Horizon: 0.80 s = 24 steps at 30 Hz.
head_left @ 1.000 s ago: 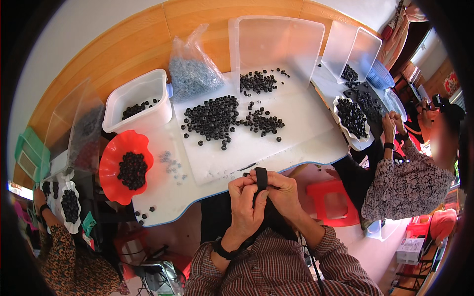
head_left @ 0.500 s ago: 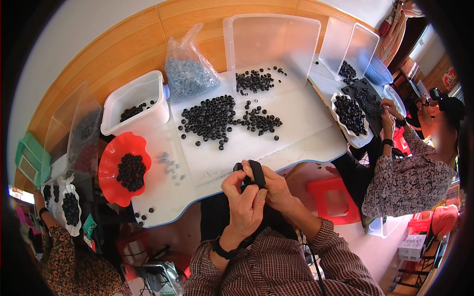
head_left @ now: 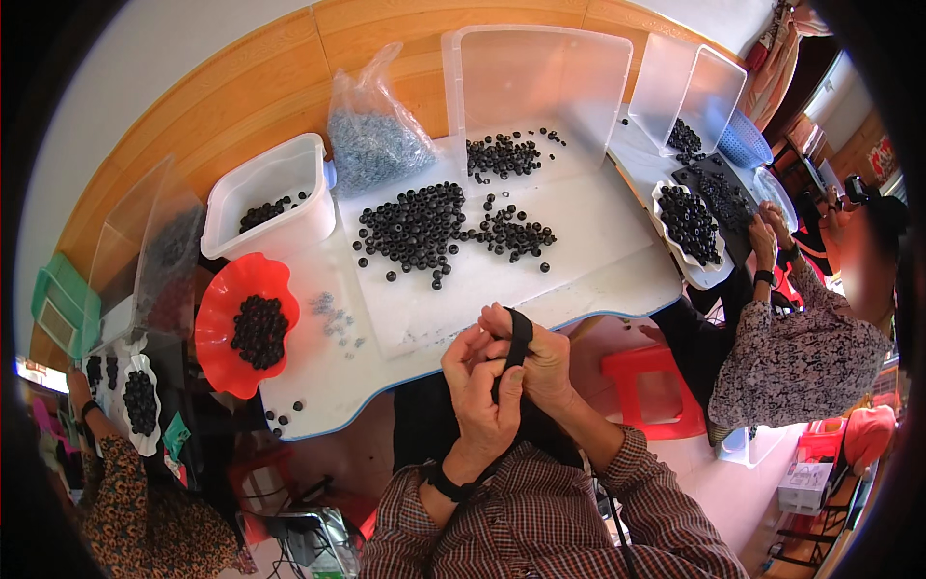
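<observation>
My hands meet in front of my chest, just off the table's near edge, with a narrow black strap (head_left: 519, 340) between them. My left hand (head_left: 478, 391) is closed, its thumb up against the strap's lower part. The curled fingers of my right hand (head_left: 550, 365) have the strap running over them. Where the fingers overlap, the strap's ends are hidden. Another black band (head_left: 451, 484) circles my left wrist. Beyond my hands, a large pile of black beads (head_left: 415, 227) lies on a white sheet (head_left: 405, 323), beside a smaller pile of black beads (head_left: 516, 234).
At left are a red scalloped bowl (head_left: 217, 338) of black beads and a white tub (head_left: 299, 232). Behind stand a bag of blue-grey pieces (head_left: 381, 150) and a clear bin (head_left: 540, 77) on its side. Co-workers sit left and right; a red stool (head_left: 617, 372) is on the floor.
The strap has turned more upright and now lies over my right hand's fingers. My left fingers have closed in nearer my right hand. The view has shifted slightly.
</observation>
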Tool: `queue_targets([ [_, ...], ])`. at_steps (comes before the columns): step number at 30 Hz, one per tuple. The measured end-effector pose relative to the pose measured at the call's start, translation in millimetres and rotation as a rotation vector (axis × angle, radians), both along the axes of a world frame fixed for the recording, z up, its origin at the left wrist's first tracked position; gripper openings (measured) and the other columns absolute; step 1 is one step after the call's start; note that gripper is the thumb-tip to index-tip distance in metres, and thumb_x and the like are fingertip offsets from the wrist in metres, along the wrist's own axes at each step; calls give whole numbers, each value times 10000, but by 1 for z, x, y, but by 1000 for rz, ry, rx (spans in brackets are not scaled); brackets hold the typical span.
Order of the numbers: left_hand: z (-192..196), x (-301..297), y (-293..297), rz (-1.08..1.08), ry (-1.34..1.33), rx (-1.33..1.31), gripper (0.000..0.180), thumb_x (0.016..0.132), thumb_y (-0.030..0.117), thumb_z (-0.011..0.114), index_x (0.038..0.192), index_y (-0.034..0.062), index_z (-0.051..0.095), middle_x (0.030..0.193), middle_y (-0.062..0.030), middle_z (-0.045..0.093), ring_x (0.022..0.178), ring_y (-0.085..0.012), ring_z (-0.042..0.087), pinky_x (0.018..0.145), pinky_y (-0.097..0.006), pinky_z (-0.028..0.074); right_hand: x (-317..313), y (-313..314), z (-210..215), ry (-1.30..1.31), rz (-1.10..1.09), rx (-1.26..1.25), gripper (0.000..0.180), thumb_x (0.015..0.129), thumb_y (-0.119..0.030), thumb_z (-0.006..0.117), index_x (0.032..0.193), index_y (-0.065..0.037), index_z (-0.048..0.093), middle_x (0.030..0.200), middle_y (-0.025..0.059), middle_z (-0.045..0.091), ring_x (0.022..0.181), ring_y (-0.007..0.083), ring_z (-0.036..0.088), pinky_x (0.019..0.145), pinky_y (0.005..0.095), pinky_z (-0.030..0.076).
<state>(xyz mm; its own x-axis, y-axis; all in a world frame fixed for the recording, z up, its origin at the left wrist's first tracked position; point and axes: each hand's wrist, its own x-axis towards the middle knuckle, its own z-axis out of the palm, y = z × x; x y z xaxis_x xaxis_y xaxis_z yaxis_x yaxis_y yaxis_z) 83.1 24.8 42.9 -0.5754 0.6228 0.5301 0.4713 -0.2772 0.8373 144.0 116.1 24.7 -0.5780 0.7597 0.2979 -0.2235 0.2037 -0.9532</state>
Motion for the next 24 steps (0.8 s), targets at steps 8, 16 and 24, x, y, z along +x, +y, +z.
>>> queue_targets([
  [8,13,-10,3,17,42,15,112,888,40,651,865,-46,583,1313,-215,403,1145,-324,545,982,-388,464,4,6,17,-88,182,77,584,902,-32,661,1447,-50,450,1375,116,562,965,95,589,832,230,509],
  [16,15,-9,13,-38,96,8,132,860,19,648,785,-45,561,1329,-250,393,1207,-345,478,994,-429,443,5,10,29,-129,294,275,695,967,-41,518,1565,-113,170,1585,127,275,1337,209,463,997,329,474],
  [24,8,9,8,-76,134,-1,157,888,80,661,805,-35,590,1387,-268,316,1237,-371,432,995,-456,442,12,26,14,-118,93,486,652,963,-180,591,1528,-87,280,1372,155,561,837,253,719,653,297,596],
])
